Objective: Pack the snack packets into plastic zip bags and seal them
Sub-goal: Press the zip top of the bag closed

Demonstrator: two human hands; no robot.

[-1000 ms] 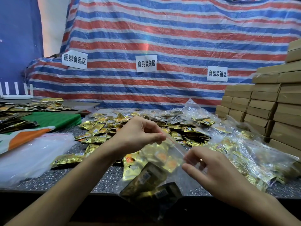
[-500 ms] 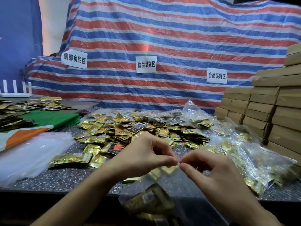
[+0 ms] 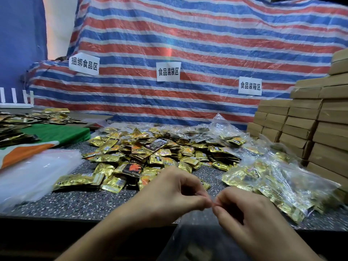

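both hands meet low in the middle of the view, just past the near edge of the desk (image 3: 84,200). the left hand (image 3: 169,194) and the right hand (image 3: 244,213) each have a narrow grip, thumb and forefinger curled in and pinching the top edge of a clear zip bag (image 3: 197,242), with the fingertips of the two hands almost touching at one spot on the strip. the zip bag hangs down from that pinch below the desk edge, in shadow; something dark shows inside it, too blurred to tell what. behind the hands, on the speckled desk, a broad loose pile of gold snack packets (image 3: 150,153) spreads across the middle, some with orange or black faces. to the right of the pile lie filled bags (image 3: 282,185), clear plastic stuffed with gold packets and overlapping one another, reaching to the near right corner. on the left a stack of empty clear bags (image 3: 33,176) lies flat, with a thin red line along its upper edge, partly over a green and orange cloth (image 3: 56,132). further left and back, more packets (image 3: 15,127) lie in a dark heap. brown cardboard boxes (image 3: 310,129) are stacked in stepped rows along the right side. a red, white and blue striped tarp (image 3: 188,44) covers the back, and three white paper labels (image 3: 168,71) with printed characters are stuck across it. a white object with upright prongs (image 3: 15,102) stands at the far left edge.
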